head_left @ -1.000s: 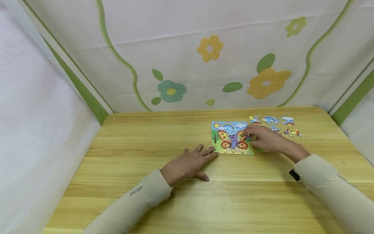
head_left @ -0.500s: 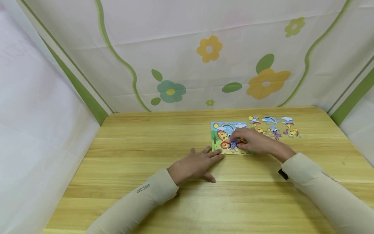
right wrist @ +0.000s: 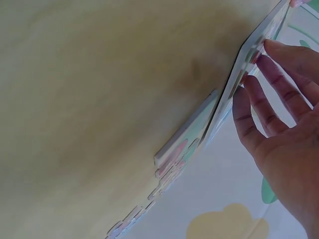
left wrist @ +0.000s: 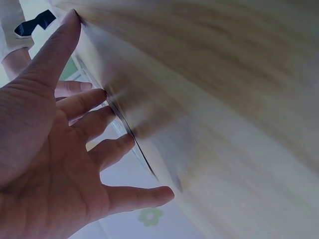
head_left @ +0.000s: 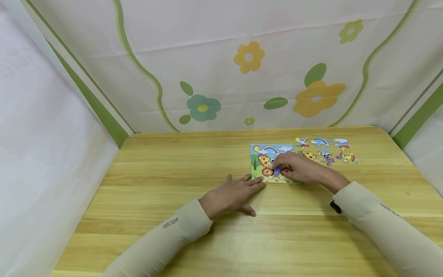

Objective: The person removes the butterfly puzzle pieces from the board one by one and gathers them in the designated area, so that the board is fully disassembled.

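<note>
The butterfly puzzle board (head_left: 255, 175) lies flat on the wooden table. My right hand (head_left: 300, 166) is over its right half, thumb and fingers curled down, pinching a small purple puzzle piece (head_left: 277, 171) against the picture. In the right wrist view, the fingertips (right wrist: 269, 46) meet the board (right wrist: 238, 64) face, and the hand hides part of the piece. My left hand (head_left: 231, 195) lies spread on the table with straight fingers, its fingertips touching the board's lower left edge. The left wrist view shows the left palm (left wrist: 55, 164) and splayed fingers.
Several loose puzzle pieces (head_left: 326, 157) lie in rows right of the board, near the table's back edge. A flat piece (right wrist: 184, 132) lies close beside the board in the right wrist view. A flower-printed curtain (head_left: 221, 77) hangs behind the table (head_left: 173, 161).
My right hand has moved left from the board's right edge to over its middle, then stayed there. The left hand has shifted slightly right, its fingers now over the board's lower edge.
</note>
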Demonstrator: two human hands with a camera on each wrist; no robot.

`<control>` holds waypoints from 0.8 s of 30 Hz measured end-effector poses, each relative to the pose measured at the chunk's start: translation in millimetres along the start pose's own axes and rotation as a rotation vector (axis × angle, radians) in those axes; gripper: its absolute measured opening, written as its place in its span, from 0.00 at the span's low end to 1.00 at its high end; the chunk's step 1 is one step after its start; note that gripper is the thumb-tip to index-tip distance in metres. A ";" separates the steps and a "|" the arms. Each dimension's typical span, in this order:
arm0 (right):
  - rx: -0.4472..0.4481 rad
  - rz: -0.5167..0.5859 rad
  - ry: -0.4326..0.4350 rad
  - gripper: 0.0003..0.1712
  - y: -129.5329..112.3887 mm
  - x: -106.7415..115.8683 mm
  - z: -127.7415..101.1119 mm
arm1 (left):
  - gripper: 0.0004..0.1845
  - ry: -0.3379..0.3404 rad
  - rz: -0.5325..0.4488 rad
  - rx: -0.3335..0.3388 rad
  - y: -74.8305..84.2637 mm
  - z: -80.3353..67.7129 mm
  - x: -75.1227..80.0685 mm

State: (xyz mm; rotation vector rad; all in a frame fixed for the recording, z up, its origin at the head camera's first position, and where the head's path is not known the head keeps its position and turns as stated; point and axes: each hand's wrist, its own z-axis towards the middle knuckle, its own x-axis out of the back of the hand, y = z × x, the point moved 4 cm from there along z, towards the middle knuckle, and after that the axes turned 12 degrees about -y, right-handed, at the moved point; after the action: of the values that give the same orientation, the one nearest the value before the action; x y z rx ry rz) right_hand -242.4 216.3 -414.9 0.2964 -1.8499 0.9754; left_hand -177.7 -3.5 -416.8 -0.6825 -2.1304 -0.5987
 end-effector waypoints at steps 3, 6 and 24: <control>0.001 -0.002 0.004 0.24 0.5 -0.5 -0.2 | 0.50 -0.003 0.005 0.005 -0.6 0.7 -0.8; 0.001 -0.004 0.006 0.24 0.4 -0.8 -0.3 | 0.50 -0.007 0.010 0.008 -1.1 1.2 -1.4; 0.027 -0.009 -0.014 0.24 1.3 -1.9 2.2 | 0.52 0.013 0.037 -0.037 -2.7 2.4 -0.9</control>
State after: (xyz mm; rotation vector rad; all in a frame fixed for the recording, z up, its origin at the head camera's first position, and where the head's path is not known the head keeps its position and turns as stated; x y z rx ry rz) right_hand -243.7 215.1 -417.5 0.3282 -1.8479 0.9955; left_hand -180.3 -4.4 -419.3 -0.7351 -2.0948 -0.6217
